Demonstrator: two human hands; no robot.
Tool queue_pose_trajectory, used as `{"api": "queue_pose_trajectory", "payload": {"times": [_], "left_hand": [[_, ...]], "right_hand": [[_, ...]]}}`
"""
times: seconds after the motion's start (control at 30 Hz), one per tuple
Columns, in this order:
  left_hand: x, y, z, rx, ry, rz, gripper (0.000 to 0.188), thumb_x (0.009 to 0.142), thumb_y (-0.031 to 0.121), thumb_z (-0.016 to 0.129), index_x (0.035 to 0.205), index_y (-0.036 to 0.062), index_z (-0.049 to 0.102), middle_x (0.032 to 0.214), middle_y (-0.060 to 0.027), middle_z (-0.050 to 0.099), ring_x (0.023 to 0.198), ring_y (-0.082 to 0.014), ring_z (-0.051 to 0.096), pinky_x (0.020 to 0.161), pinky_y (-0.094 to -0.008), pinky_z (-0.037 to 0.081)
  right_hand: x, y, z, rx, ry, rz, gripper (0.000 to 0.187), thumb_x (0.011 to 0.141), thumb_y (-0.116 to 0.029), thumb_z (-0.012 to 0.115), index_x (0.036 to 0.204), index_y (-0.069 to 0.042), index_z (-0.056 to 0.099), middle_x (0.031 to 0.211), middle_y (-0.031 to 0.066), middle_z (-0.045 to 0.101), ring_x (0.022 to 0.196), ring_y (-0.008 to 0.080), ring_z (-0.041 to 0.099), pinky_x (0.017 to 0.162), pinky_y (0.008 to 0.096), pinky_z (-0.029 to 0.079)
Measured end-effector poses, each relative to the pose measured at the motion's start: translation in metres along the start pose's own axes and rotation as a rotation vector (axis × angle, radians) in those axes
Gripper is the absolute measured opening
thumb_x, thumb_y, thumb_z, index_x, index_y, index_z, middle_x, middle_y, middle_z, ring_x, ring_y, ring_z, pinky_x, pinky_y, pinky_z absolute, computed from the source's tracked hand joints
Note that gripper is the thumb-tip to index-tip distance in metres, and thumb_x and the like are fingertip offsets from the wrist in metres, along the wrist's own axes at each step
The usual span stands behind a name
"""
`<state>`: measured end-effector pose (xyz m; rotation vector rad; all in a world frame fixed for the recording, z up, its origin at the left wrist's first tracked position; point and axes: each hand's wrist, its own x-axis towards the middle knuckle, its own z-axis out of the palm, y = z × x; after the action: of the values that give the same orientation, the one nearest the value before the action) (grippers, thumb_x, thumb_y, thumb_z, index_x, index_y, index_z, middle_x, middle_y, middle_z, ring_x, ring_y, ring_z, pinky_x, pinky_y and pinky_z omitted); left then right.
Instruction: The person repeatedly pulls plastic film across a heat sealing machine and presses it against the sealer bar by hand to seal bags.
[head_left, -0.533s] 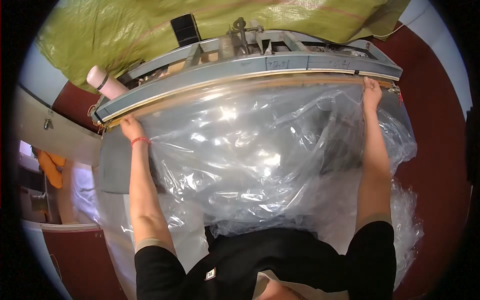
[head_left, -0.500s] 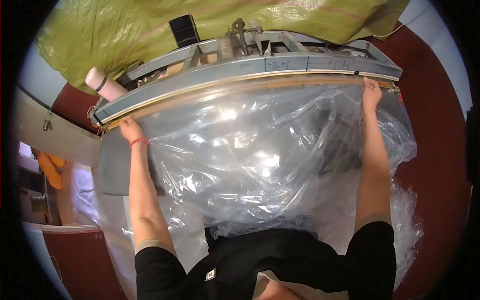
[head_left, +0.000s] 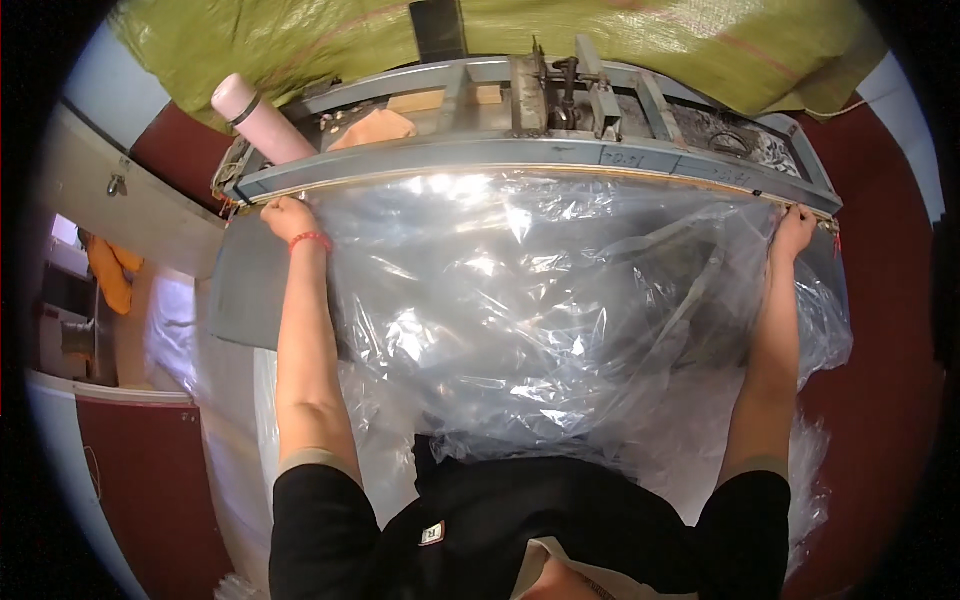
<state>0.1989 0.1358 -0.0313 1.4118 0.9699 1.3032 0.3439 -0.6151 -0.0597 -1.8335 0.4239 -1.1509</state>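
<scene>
A wide sheet of clear plastic film [head_left: 480,300] stretches between my two hands, wrinkled and shiny. My left hand [head_left: 288,218] is closed on the film's far left corner, beside the long front bar [head_left: 450,153] of a grey metal frame. At the far right corner my right hand [head_left: 795,232] pinches the film, close under the same bar. The film's far edge runs along a thin tan strip on the bar's near side. Its near part hangs down in folds toward my body. My fingertips are partly hidden in both grips.
Behind the bar, the frame holds a pink bottle [head_left: 262,120], an orange-pink cloth [head_left: 375,130] and a metal clamp mechanism [head_left: 568,95]. A green-yellow tarp [head_left: 330,40] hangs beyond. To the left, a pale door [head_left: 150,190] has a padlock. Dark red flooring [head_left: 880,330] lies right.
The view has shifted and turned slightly. My right hand has come nearer and further right along the bar, and the film's far edge now lies straighter along it. Both hands keep their grip.
</scene>
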Motion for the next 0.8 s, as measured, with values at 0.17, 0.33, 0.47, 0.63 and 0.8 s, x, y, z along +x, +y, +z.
{"api": "queue_pose_trajectory", "payload": {"times": [0.17,0.33,0.47,0.63,0.8], "left_hand": [[0.042,-0.009,-0.053,-0.266,-0.436,-0.35,0.031,0.087,0.023,0.039,0.091,-0.0048,0.051,0.091,-0.0156,0.056,0.09,-0.0245,0.053,0.079,-0.0331,0.04],[-0.007,-0.005,-0.117,0.61,-0.502,0.462,0.038,0.083,0.031,0.051,0.095,-0.0042,0.056,0.101,-0.0165,0.056,0.094,-0.0305,0.051,0.085,-0.0371,0.038],[-0.052,0.014,-0.128,0.692,-0.562,0.705,0.03,0.075,0.026,0.061,0.087,-0.0021,0.058,0.1,-0.019,0.054,0.096,-0.0334,0.048,0.085,-0.0382,0.036],[-0.062,0.022,-0.133,0.615,-0.591,0.8,0.009,0.068,0.007,0.062,0.074,0.0023,0.057,0.085,-0.011,0.055,0.087,-0.0296,0.047,0.078,-0.0364,0.038],[-0.102,0.046,-0.135,0.361,-0.755,0.791,0.009,0.073,0.006,0.054,0.081,0.0014,0.055,0.088,-0.0148,0.054,0.085,-0.0317,0.05,0.074,-0.0396,0.039]], "right_hand": [[-0.03,-0.053,-0.002,0.224,-0.156,0.2,0.021,0.083,-0.019,0.051,0.088,0.001,0.055,0.081,0.0058,0.055,0.073,0.0138,0.053,0.067,0.0256,0.044],[-0.049,-0.088,-0.036,0.137,-0.517,-0.022,0.026,0.084,-0.023,0.055,0.084,0.003,0.059,0.077,0.0024,0.057,0.073,0.0094,0.05,0.07,0.0218,0.04],[-0.063,-0.098,-0.107,-0.057,-0.521,-0.263,0.021,0.081,-0.017,0.058,0.082,0.004,0.058,0.074,0.0015,0.056,0.072,0.0081,0.047,0.069,0.0214,0.039],[-0.084,-0.056,-0.23,-0.391,-0.783,-0.288,0.012,0.076,-0.01,0.059,0.077,0.002,0.058,0.065,0.0026,0.052,0.064,0.0082,0.046,0.063,0.0225,0.04],[-0.102,-0.059,-0.301,-0.848,-1.124,0.024,0.015,0.064,-0.009,0.064,0.076,-0.001,0.063,0.065,0.0147,0.058,0.057,0.0198,0.056,0.058,0.032,0.043]]}}
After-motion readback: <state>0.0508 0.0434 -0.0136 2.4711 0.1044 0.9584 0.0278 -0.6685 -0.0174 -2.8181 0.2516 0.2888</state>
